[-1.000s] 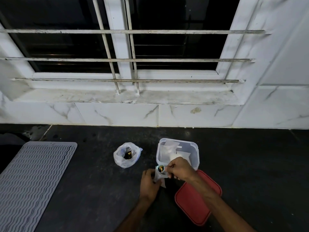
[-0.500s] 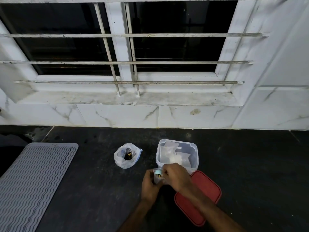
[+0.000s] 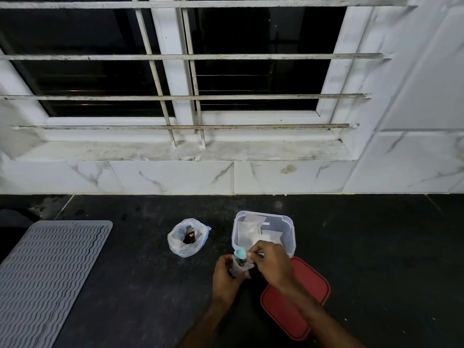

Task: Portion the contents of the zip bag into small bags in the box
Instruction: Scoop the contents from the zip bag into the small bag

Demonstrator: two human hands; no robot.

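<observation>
A: Since the last entry our spoon has turned over above the small bag.
B: Agreed. Left hand fingers clamp that bag and right hand fingers pinch the spoon, both beside the box. The zip bag on the desk holds pieces, so we judge portioning unfinished.

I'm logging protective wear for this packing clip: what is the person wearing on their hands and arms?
Nothing that shows. The left hand and right hand are bare, with no gloves. The left forearm and right forearm are bare down to the picture's bottom edge, with no sleeve, watch or bracelet in sight. Rings are too small to rule out.
</observation>
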